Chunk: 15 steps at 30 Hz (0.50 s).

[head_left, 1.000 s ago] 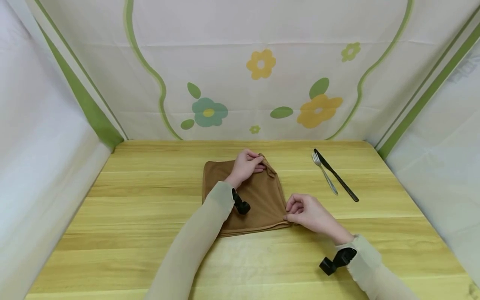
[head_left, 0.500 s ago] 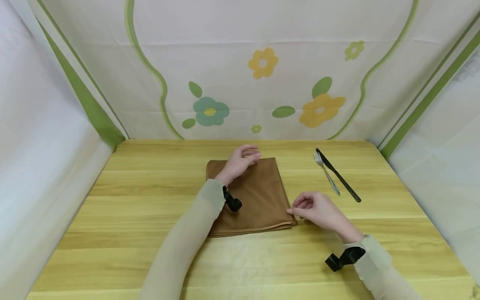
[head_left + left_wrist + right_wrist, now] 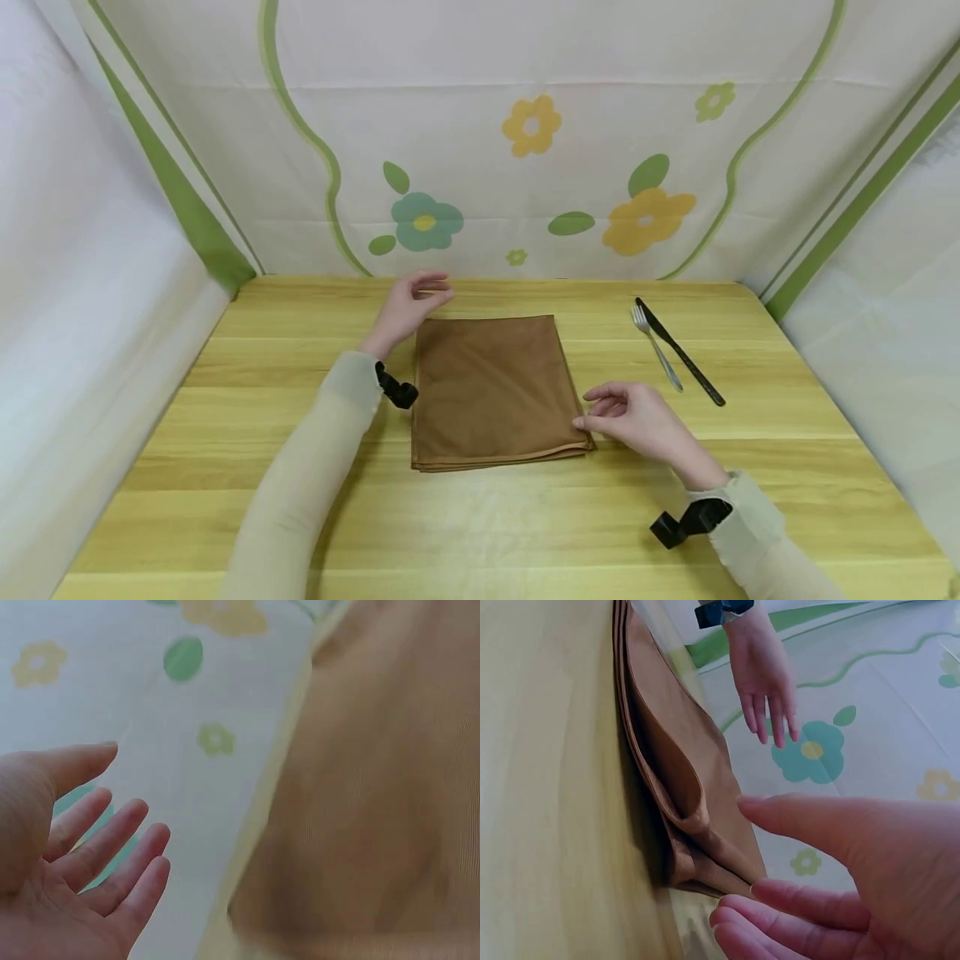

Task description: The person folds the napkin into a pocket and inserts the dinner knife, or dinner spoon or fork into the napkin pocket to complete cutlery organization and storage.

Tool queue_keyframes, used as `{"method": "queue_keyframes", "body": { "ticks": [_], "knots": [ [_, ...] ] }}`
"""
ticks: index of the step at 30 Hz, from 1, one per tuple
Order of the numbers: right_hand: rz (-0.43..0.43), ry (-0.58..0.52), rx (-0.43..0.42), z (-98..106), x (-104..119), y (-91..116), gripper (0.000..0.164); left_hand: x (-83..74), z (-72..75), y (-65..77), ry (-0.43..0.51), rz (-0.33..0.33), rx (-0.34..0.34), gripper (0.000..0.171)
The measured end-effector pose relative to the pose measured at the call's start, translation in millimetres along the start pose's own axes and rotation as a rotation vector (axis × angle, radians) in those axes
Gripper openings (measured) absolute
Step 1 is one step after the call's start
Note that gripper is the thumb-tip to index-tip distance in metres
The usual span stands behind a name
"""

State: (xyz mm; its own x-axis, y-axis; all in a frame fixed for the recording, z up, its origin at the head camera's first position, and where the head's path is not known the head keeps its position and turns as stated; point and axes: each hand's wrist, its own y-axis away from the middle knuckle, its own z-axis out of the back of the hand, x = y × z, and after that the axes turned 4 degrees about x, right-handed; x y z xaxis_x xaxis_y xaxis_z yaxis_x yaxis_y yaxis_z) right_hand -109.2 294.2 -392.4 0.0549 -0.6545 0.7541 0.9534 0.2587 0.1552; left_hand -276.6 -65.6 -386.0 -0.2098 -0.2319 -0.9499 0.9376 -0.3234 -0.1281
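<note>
A brown cloth (image 3: pixel 491 387), folded into a layered square, lies flat in the middle of the table. My left hand (image 3: pixel 408 308) hovers by its far left corner, holding nothing. In the left wrist view, that hand's fingers (image 3: pixel 139 859) are spread loosely, apart from the cloth (image 3: pixel 367 787). At the near right corner is my right hand (image 3: pixel 637 421), its thumb close over the cloth's edge. From the right wrist view, thumb and fingers (image 3: pixel 795 934) stand apart with no cloth between them; whether the thumb touches the cloth is unclear. Loose folds show along the cloth's edge (image 3: pixel 679 780).
A fork (image 3: pixel 657 348) and a black-handled knife (image 3: pixel 681 352) lie side by side to the right of the cloth. White flowered fabric (image 3: pixel 465 125) hangs behind the wooden table (image 3: pixel 480 533) and at both sides. A small black camera sits on each wrist.
My left hand has let go of the far right corner and moved left across the cloth. That corner, bunched earlier, now lies flat. My right hand has stayed near its corner.
</note>
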Motion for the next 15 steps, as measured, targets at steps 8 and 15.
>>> {"method": "queue_keyframes", "body": {
  "ticks": [8, 15],
  "knots": [
    [-0.027, -0.026, -0.006, -12, -2, 4, 0.054, 22.5, 21.0, 7.5, -0.153, 0.084, 0.043, 0.044],
    [-0.055, -0.059, -0.018, -17, -4, 5, 0.052, 37.4, 18.5, 7.2, -0.29, 0.141, 0.141, 0.041]
  ]
}}
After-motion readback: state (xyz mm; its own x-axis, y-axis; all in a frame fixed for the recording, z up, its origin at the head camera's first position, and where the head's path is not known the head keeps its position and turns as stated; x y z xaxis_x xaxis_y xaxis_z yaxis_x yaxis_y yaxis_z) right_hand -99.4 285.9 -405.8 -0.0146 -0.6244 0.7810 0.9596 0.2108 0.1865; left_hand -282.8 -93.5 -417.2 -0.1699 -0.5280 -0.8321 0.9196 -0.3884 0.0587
